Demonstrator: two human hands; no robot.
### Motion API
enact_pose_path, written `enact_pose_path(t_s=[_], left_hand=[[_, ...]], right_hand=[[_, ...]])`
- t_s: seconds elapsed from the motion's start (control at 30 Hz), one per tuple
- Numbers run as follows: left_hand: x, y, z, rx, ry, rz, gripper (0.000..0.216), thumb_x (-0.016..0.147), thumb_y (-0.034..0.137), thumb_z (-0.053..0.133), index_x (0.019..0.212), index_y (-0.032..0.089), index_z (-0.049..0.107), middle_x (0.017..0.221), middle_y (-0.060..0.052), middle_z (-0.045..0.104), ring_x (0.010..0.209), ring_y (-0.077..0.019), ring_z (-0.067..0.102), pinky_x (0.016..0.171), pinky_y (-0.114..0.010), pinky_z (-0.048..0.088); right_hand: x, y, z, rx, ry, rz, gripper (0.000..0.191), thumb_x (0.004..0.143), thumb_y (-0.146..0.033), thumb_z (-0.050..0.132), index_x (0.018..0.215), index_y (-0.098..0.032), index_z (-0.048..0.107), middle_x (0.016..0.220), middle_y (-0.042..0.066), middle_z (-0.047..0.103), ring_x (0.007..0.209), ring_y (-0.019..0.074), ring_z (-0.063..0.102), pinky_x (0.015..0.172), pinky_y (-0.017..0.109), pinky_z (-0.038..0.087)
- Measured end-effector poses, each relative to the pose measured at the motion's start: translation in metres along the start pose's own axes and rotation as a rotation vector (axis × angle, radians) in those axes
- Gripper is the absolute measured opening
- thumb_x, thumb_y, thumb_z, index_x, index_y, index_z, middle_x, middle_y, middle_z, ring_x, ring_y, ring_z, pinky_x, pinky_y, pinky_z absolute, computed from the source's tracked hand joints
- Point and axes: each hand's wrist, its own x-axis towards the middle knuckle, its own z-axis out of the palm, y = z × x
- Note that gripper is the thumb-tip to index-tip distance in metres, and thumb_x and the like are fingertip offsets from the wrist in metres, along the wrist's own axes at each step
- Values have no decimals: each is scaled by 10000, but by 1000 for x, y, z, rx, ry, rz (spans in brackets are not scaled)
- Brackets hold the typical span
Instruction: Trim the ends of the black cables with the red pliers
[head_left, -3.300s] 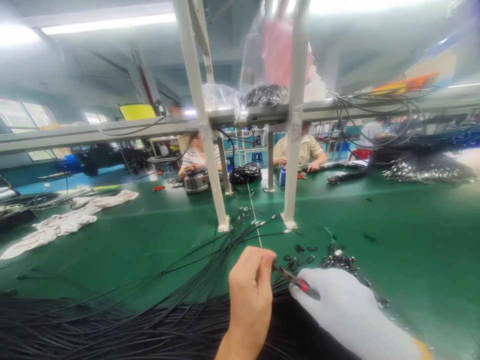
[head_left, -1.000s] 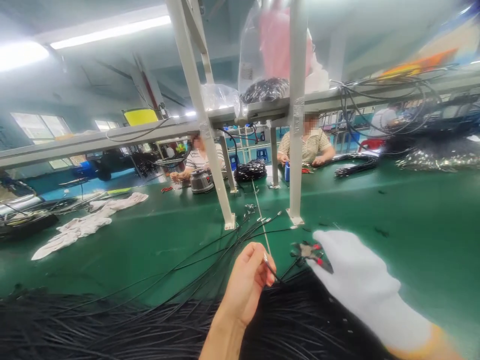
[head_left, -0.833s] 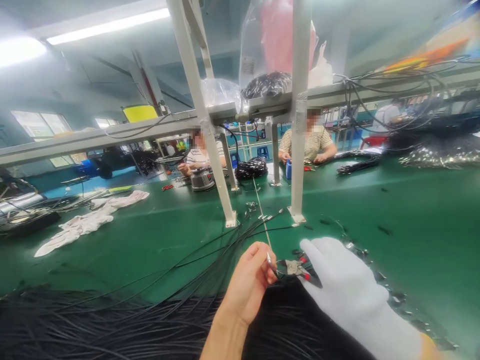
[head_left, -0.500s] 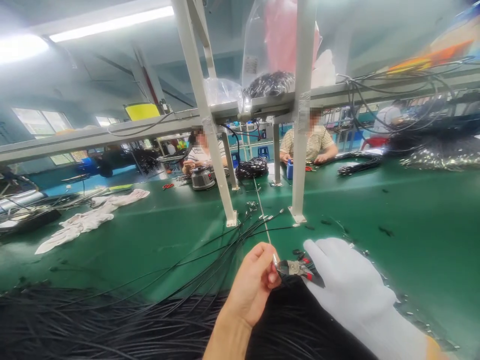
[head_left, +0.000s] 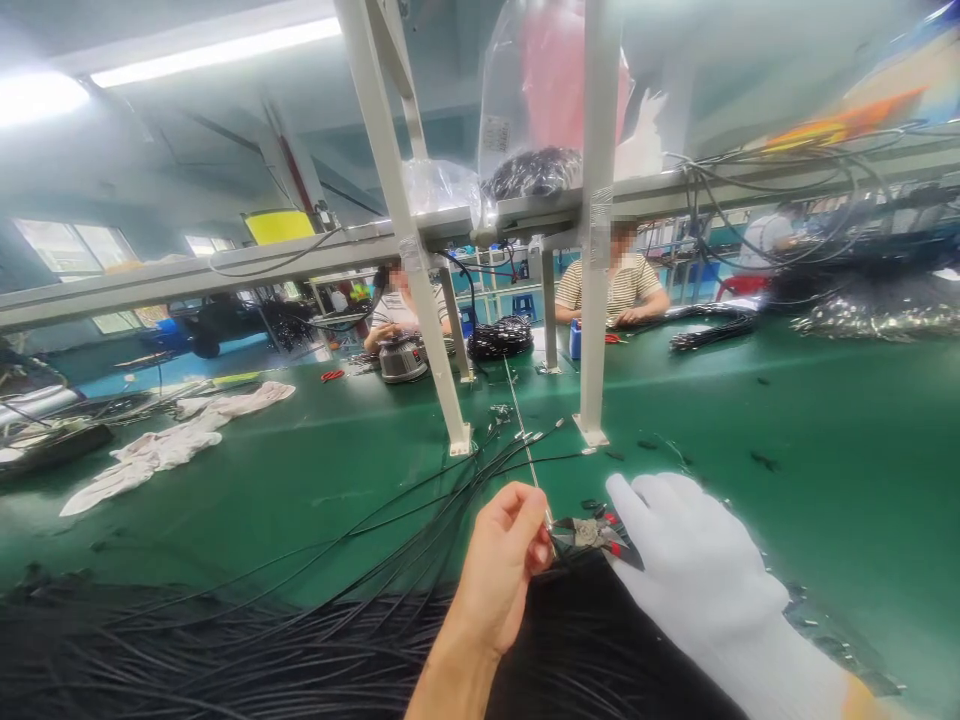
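My bare left hand [head_left: 495, 570] is closed in a pinch on a thin cable's shiny metal end [head_left: 549, 520]; most of it is hidden by the fingers. In a white glove, my right hand [head_left: 697, 565] grips cutting pliers [head_left: 587, 532] with red on the handles. Their jaws point left, close beside the metal end; whether they touch it I cannot tell. Below both hands spreads a large heap of black cables [head_left: 247, 650]. Several of these cables reach forward across the green table [head_left: 750, 420], with silver tips near the posts.
White shelf posts [head_left: 592, 300] stand on the table ahead. Small black scraps [head_left: 765, 460] lie on the right, and a white cloth [head_left: 180, 435] on the left. A coil of black cables [head_left: 501, 338] lies farther back. Two people sit across the table.
The pliers' jaws look slightly farther apart beside my left fingertips. Both hands stay in nearly the same place, while the whole view has shifted a little.
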Motion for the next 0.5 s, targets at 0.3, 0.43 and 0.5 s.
enact_pose_path(t_s=[0.3,0.43,0.5], left_hand=[[1,-4,3,94,65,69,407,717,492,782,678,171,534,600,57,476,504,-45,387,493,-176,279],[1,-7,7,98,91,81,430,694,520,788,679,171,538,588,63,473,493,-41,392,483,-174,273],[1,-8,9,99,106,82,436,690,528,787,678,171,536,584,64,473,487,-39,391,478,-173,272]], right_hand=[[-2,2,6,-49,-10,3,258,723,-255,611,947,-138,660,768,71,614,747,230,511,617,326,328],[-6,7,10,-57,-41,-16,395,733,-304,640,1082,-120,652,810,68,621,770,234,509,635,328,334],[-7,8,11,-66,-42,-11,404,739,-312,646,1094,-119,652,813,68,622,771,233,505,636,328,330]])
